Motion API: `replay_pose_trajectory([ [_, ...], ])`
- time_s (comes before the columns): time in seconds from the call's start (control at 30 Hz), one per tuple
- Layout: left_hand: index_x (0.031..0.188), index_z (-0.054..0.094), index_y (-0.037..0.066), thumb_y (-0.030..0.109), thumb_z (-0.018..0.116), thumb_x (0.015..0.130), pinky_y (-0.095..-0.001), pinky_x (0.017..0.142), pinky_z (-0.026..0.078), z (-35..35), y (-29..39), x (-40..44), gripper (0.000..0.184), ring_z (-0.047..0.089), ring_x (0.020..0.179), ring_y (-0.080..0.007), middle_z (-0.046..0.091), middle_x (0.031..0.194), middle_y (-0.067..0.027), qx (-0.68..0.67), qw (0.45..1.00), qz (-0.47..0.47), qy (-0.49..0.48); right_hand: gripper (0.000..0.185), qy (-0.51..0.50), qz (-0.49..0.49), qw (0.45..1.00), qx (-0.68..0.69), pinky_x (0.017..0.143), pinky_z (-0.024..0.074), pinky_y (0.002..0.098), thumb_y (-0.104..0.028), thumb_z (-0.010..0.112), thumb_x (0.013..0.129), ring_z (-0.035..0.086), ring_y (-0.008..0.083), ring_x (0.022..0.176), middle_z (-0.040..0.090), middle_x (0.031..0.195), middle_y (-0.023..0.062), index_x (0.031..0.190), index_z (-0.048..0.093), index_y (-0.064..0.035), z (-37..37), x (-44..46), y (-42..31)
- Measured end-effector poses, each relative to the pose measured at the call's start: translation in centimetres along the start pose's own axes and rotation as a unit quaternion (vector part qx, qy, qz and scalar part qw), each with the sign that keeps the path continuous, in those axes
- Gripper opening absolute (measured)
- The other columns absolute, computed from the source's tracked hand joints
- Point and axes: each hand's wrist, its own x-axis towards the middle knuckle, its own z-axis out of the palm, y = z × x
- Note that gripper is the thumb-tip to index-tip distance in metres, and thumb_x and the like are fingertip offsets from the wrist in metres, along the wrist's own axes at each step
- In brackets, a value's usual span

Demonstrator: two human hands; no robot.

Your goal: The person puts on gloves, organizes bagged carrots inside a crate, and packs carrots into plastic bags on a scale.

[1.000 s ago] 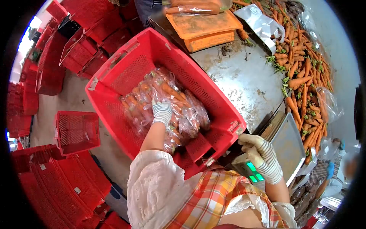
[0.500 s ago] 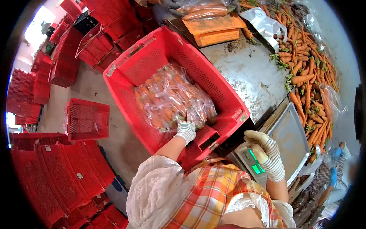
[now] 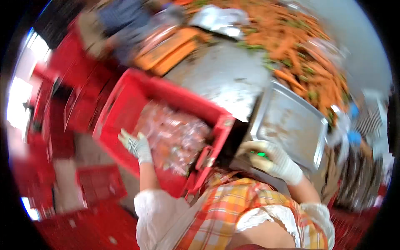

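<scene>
My left hand (image 3: 138, 147), in a striped white glove, is over the red crate (image 3: 121, 109) with its fingers spread. Beside it in the crate lie clear plastic bags of carrots (image 3: 175, 135); whether the hand touches them is unclear. My right hand (image 3: 268, 159), gloved too, is at the front of the weighing scale (image 3: 291, 129). Its thumb and fingers are apart, with the green display (image 3: 261, 154) showing between them. Brown dirt marks the scale's metal pan.
Loose carrots (image 3: 291, 41) are heaped on the metal table (image 3: 221, 71). An orange tray (image 3: 166, 54) stands at the back, near another person's arm (image 3: 118, 39). Red crates (image 3: 102, 185) are on the floor at left. Another person in blue gloves (image 3: 354, 137) is at right.
The view has turned and blurred. My left hand has left the near end of the bags for the crate's left side, fingers spreading. My right hand has come down over the scale's display.
</scene>
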Motion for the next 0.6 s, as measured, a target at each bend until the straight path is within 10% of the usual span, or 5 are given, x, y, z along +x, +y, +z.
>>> replay_pose_trajectory([
  [0.2,0.135,0.032,0.002,0.003,0.058,0.080,-0.0394,0.108,0.025,5.8,14.5,-2.2,0.061,0.030,0.130,-0.0269,0.031,0.140,-0.0159,-0.437,0.873,0.094,-0.195,0.038,0.120,0.015,0.983,-0.141,0.080,0.0458,0.0386,-0.020,0.056,0.081,0.059,0.0335,0.091,0.059,0.097,0.0217,0.116,0.054,-0.0051,-7.2,-5.9,2.1],
  [0.27,0.133,0.038,0.005,0.001,0.058,0.078,-0.0389,0.108,0.025,3.2,21.2,-3.8,0.059,0.032,0.129,-0.0284,0.031,0.141,-0.0155,-0.392,0.857,0.282,-0.178,0.045,0.354,-0.042,0.894,-0.270,0.082,0.0462,0.0387,-0.022,0.059,0.078,0.058,0.0322,0.094,0.060,0.100,0.0215,0.119,0.052,-0.0056,-11.2,-9.0,6.7],
  [0.37,0.127,0.046,0.007,0.001,0.059,0.072,-0.0395,0.107,0.026,-0.8,29.5,-6.2,0.057,0.033,0.127,-0.0336,0.032,0.139,-0.0202,-0.314,0.838,0.414,-0.167,0.057,0.570,0.152,0.753,-0.294,0.089,0.0437,0.0374,-0.028,0.065,0.074,0.056,0.0325,0.101,0.059,0.105,0.0202,0.124,0.048,-0.0058,-19.6,-14.5,11.5],
  [0.47,0.126,0.047,0.006,0.005,0.060,0.072,-0.0407,0.106,0.026,-1.5,35.8,-7.5,0.055,0.033,0.126,-0.0361,0.033,0.138,-0.0220,-0.266,0.770,0.556,-0.166,0.065,0.677,0.290,0.564,-0.374,0.102,0.0321,0.0418,-0.036,0.066,0.073,0.052,0.0305,0.109,0.058,0.109,0.0204,0.127,0.045,-0.0066,-25.3,-19.4,18.5],
  [0.6,0.119,0.053,0.007,0.010,0.062,0.070,-0.0434,0.105,0.028,-2.4,42.3,-11.4,0.049,0.036,0.124,-0.0375,0.037,0.134,-0.0222,-0.271,0.697,0.633,-0.200,0.064,0.675,0.351,0.501,-0.412,0.105,0.0255,0.0439,-0.040,0.066,0.073,0.050,0.0284,0.112,0.058,0.111,0.0171,0.127,0.047,-0.0115,-28.6,-20.9,23.8],
])
